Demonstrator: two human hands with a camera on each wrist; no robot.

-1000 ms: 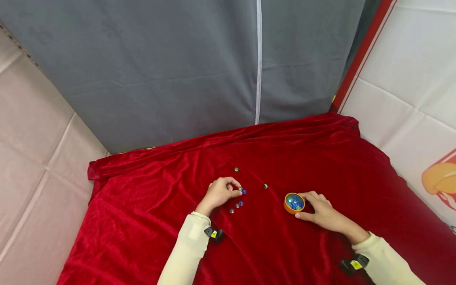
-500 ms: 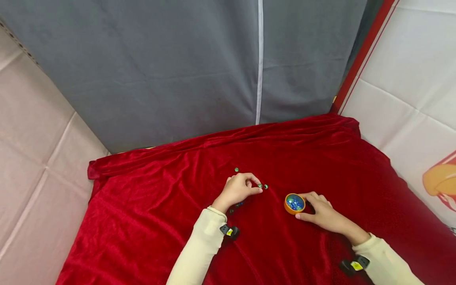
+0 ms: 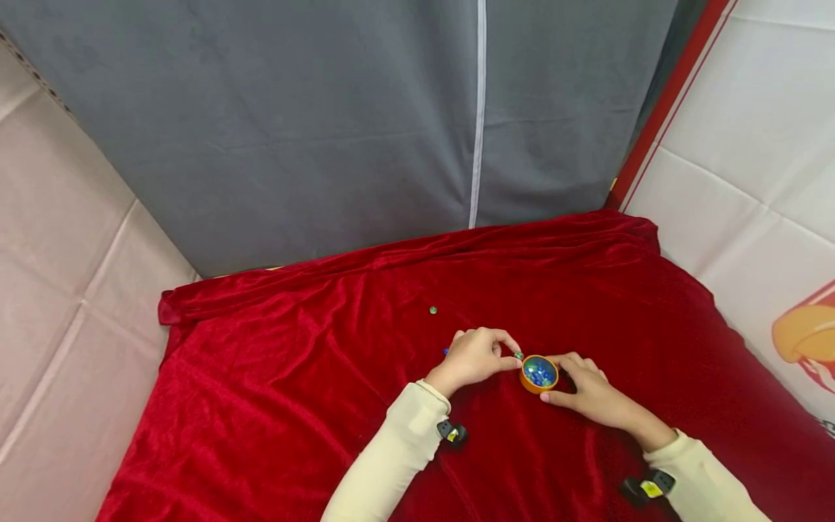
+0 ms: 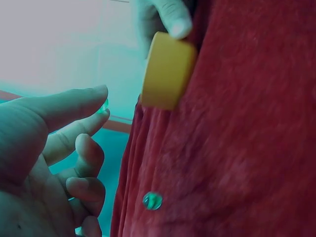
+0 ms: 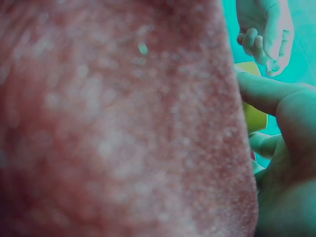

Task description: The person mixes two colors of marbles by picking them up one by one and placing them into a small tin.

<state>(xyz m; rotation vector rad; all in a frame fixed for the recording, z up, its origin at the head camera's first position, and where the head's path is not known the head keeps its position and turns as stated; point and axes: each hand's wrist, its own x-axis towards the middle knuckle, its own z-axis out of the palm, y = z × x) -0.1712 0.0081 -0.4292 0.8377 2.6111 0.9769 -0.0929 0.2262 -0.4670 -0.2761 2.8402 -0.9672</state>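
My left hand pinches a green glass marble between thumb and forefinger, just beside the left rim of a small round orange bowl. Blue and green marbles lie inside the bowl. With thumb and fingers spread around its right side, my right hand holds the bowl on the cloth. The left wrist view shows the pinched marble apart from the yellow-looking bowl, and another green marble on the cloth.
A crumpled red velvet cloth covers the table. One green marble lies farther back, and a blue marble shows behind my left hand. A grey curtain hangs behind, with pale panels at both sides.
My left hand has moved right, carrying a green marble from the loose marbles to the bowl's rim. My right hand and the bowl have stayed in place.
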